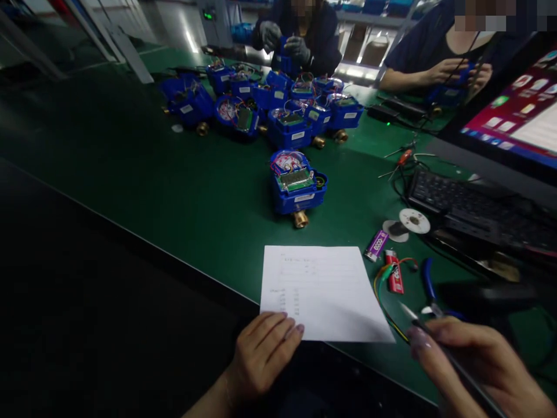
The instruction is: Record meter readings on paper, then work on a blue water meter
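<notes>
A white sheet of paper (324, 290) with faint writing lies at the near edge of the green table (183, 191). My left hand (263, 351) rests with curled fingers on the paper's near left corner. My right hand (476, 363) grips a thin dark pen (439, 342), its tip pointing left just past the paper's right corner. Beyond the paper stands one blue water meter (298, 184) with an open top, wires and a brass fitting.
Several more blue meters (278, 104) are piled further back. A purple lighter (376, 245), a red lighter (394, 273), blue-handled pliers (429, 278), a keyboard (474, 206) and a monitor (522, 110) sit on the right. Two other people (300, 40) handle meters across the table.
</notes>
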The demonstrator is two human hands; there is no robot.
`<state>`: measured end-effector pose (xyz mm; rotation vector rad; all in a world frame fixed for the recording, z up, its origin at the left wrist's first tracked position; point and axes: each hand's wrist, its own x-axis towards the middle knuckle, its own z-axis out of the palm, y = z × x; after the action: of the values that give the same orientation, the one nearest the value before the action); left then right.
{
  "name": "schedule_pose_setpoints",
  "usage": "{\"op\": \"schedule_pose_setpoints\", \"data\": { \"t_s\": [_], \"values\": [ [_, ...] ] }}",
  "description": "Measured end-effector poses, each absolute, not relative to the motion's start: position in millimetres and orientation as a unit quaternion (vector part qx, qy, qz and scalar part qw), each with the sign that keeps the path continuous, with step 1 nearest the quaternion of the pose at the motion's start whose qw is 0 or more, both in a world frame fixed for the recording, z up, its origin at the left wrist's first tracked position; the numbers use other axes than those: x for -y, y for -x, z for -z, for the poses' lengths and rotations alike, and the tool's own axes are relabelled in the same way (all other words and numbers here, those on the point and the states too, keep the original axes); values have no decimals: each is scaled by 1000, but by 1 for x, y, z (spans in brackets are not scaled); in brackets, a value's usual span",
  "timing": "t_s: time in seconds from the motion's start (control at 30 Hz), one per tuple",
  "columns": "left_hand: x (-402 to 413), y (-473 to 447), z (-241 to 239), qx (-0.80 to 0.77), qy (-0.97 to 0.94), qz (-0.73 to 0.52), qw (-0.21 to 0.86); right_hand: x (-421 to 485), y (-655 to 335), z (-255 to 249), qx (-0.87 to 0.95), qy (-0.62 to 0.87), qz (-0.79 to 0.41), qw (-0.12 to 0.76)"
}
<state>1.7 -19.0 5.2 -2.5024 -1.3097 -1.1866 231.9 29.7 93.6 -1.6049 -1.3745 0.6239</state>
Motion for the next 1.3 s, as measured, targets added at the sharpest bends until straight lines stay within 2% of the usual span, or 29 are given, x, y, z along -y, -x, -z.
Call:
{"op": "schedule_pose_setpoints", "data": {
  "t_s": [0.2, 0.47, 0.63, 0.87, 1.1, 1.3],
  "values": [
    [12, -23, -4, 388, 828, 404, 40, -45, -194, -47, 550, 566, -441, 428],
    [26, 18, 18, 405, 809, 421, 56, -55, -187, -20, 486, 581, -495, 426],
    [11, 24, 25, 406, 829, 385, 1, -69, -181, -27, 513, 585, -462, 425],
    [1, 11, 29, 380, 815, 434, -56, -85, -188, -24, 500, 609, -432, 438],
    [-3, 5, 29, 417, 819, 393, -30, -67, -184, -31, 629, 578, -264, 447],
    [-2, 1, 30, 436, 815, 381, -23, -57, -173, -24, 683, 543, -313, 375]
  ]
}}
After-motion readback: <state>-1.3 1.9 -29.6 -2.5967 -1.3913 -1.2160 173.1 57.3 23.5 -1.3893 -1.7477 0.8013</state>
